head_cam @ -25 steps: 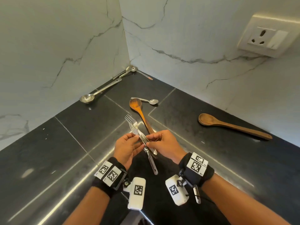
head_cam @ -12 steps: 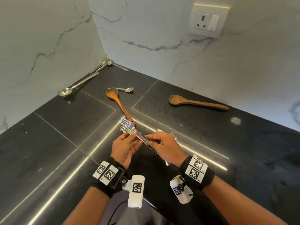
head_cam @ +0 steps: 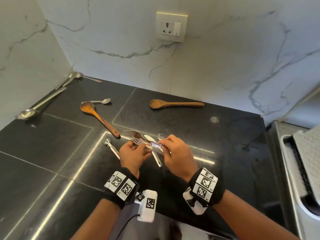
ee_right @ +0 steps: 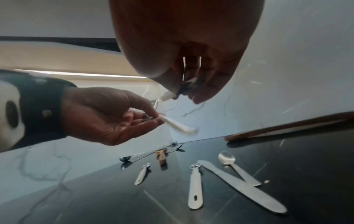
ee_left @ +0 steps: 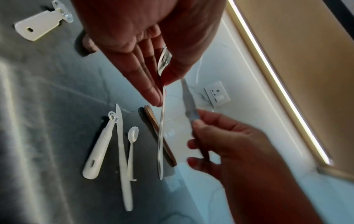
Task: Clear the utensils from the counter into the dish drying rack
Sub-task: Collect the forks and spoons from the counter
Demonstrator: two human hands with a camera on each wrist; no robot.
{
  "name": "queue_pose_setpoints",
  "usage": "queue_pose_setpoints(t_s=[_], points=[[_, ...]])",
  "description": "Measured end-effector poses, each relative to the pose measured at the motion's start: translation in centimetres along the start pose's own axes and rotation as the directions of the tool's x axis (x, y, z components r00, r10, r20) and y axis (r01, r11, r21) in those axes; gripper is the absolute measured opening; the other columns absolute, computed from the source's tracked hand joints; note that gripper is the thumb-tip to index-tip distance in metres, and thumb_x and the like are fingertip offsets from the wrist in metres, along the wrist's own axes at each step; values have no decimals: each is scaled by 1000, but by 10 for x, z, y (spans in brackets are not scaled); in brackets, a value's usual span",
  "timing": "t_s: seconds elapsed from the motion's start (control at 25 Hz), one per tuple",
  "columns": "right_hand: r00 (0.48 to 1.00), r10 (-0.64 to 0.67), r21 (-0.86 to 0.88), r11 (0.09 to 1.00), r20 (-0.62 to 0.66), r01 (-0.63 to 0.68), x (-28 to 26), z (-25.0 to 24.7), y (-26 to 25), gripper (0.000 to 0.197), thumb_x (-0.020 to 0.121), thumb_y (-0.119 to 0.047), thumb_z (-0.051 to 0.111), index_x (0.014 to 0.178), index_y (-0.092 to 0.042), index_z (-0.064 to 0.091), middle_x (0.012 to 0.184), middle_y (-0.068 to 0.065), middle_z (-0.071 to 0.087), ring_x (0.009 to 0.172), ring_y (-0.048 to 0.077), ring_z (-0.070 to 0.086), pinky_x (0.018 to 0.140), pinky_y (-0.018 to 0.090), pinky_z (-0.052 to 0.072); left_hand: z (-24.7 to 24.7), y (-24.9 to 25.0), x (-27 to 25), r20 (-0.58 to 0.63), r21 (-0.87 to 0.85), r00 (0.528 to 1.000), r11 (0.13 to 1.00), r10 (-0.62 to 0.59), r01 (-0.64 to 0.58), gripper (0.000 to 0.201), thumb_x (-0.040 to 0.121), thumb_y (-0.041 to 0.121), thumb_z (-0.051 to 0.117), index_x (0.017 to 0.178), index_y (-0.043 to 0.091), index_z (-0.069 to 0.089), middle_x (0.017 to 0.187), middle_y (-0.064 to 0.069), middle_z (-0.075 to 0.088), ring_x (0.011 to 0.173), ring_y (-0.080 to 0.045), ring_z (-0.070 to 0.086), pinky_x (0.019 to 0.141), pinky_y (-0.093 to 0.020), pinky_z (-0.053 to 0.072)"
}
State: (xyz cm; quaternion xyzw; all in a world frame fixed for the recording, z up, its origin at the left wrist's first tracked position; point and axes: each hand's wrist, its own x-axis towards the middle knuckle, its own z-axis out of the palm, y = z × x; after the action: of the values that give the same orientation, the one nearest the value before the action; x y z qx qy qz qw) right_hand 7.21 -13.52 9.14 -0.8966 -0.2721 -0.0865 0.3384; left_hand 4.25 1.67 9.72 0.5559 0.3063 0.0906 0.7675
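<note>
— What's on the counter [head_cam: 52, 144]?
— Wooden spoons [head_cam: 174, 104], a knife [ee_right: 243, 187], small spoons.
— And the hands?
— Above it. Left hand [head_cam: 133, 155] pinches a fork [head_cam: 132, 135] with thumb and fingers; right hand [head_cam: 178, 155] grips another utensil's handle.

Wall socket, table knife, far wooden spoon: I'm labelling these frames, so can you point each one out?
Wall socket [head_cam: 172, 27], head view, on the faceplate beside the pin holes.
Table knife [ee_right: 247, 188], right wrist view, on the middle of it, lying on the counter.
Far wooden spoon [head_cam: 156, 103], head view, on the bowl.
</note>
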Motion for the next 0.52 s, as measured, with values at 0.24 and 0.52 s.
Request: queue_pose_setpoints(t_s=[0.24,0.52], points=[[974,196,155,972,-115,-178,-26,-6,8,21,96,-10,55,105,-14,73,93,-7,58,79,6,59,68,15,48,-13,-33,-4,58,261,997,964,43,-57,13,87,7,62,94,16,67,84,-11,73,77,-21,73,71,-39,62],[905,375,260,911,-203,-319,-38,-16,12,22,96,-9,55,100,-16,75,90,-5,59,79,4,58,68,16,46,-16,-38,-9,128,381,991,922,27,-74,18,91,10,58,95,26,66,91,-6,73,84,-18,72,69,-34,61]])
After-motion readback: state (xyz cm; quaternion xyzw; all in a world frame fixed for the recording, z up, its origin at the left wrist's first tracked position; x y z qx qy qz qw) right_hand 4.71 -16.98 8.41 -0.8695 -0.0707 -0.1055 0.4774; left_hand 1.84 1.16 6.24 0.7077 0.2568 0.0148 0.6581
